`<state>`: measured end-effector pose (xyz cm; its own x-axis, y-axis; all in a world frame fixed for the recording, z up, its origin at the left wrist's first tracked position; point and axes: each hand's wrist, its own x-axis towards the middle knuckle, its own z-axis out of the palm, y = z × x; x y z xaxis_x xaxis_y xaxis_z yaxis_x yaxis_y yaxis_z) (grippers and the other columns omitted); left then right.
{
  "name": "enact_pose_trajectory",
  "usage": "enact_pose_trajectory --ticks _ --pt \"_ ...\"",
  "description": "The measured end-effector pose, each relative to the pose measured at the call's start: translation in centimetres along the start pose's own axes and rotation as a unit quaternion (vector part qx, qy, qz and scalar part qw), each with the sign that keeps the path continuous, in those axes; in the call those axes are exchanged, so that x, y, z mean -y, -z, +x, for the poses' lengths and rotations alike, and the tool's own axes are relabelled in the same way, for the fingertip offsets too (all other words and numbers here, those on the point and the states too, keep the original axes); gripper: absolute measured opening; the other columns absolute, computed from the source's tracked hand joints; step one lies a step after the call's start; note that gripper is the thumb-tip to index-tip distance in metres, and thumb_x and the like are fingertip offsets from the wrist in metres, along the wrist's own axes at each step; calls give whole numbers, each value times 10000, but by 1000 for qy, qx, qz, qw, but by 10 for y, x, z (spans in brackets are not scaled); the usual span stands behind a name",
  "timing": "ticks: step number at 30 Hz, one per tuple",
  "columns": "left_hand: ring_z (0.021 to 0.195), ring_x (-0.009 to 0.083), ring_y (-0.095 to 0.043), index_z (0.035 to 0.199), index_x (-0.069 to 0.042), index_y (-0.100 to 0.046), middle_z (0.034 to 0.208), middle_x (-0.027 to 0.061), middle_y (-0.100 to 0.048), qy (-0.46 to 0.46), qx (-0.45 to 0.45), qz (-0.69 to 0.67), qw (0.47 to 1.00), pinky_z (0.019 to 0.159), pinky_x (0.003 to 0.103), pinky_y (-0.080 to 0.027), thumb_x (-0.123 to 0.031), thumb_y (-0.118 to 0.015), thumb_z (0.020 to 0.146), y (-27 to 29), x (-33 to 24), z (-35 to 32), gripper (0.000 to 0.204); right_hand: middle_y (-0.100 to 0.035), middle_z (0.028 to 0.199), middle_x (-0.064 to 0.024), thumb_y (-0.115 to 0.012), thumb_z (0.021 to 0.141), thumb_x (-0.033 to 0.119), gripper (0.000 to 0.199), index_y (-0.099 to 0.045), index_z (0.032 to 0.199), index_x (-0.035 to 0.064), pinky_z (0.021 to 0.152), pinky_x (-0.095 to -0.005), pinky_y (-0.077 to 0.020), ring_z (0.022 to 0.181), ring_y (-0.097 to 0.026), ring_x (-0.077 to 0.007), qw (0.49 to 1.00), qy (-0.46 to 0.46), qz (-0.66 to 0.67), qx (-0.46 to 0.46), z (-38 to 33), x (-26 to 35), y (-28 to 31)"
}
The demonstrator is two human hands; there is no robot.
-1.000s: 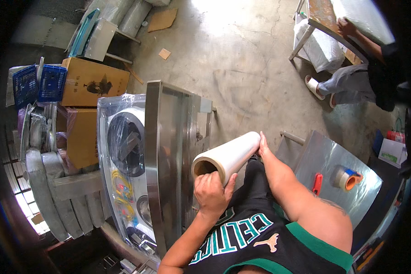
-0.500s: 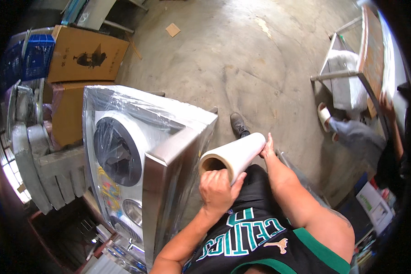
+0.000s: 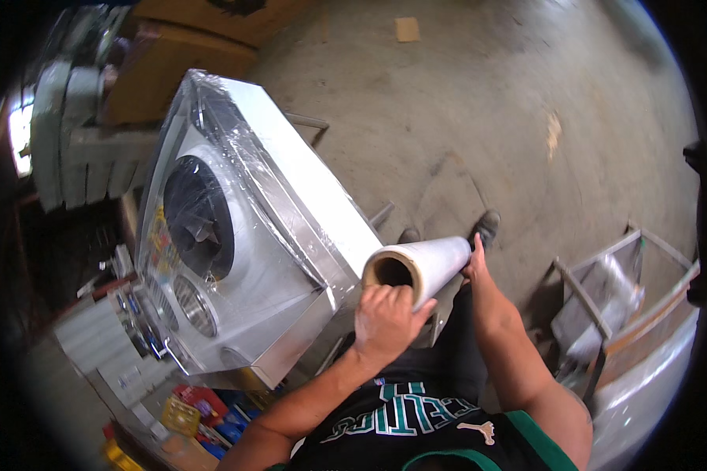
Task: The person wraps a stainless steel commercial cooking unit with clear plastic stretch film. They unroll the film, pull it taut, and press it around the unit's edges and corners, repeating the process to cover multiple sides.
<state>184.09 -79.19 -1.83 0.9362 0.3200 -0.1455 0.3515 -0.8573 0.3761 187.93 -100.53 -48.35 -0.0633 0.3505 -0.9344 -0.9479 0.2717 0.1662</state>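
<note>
A thick roll of clear stretch film [image 3: 440,263] is held level in front of my body, its open cardboard core facing me. My left hand [image 3: 389,318] grips the core's near rim, thumb along the outside. At the far end, my right hand [image 3: 474,264] closes round the roll. Just left of the roll stands a stainless steel stove unit [image 3: 291,306] with a large round dark opening [image 3: 199,220] and a smaller round metal well [image 3: 195,306]. Shiny film covers its far panel and top. Whether film runs from the roll to the unit, I cannot make out.
Cardboard boxes [image 3: 177,67] and grey metal parts [image 3: 82,133] are stacked at the far left. A metal frame [image 3: 581,294] with a wrapped bundle lies at the right. Colourful packages [image 3: 188,412] sit below the unit. My shoes [image 3: 487,226] are on the concrete floor.
My view has swung round, and the unit now shows from another side, closer to the roll. One foot has stepped forward. Both hands keep their hold; the other person at the right has left view.
</note>
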Motion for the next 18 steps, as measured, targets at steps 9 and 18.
enact_pose_trajectory --ticks 9,18 --pt "761 359 -635 804 -30 -589 742 158 -636 203 -95 31 974 799 446 -487 -403 -824 810 26 23 127 441 -619 1391 -186 -542 866 794 981 -551 1383 -39 1114 -460 -443 1228 -628 -336 989 -23 -139 36 20 136 -145" --pt "714 342 -627 761 -59 -555 711 129 -603 268 -221 4 938 756 434 -486 -379 -840 805 104 80 230 431 -548 1473 -197 -474 896 792 1010 -433 1493 -21 1182 -518 -359 1365 -521 -361 949 -37 -311 25 39 248 -358"
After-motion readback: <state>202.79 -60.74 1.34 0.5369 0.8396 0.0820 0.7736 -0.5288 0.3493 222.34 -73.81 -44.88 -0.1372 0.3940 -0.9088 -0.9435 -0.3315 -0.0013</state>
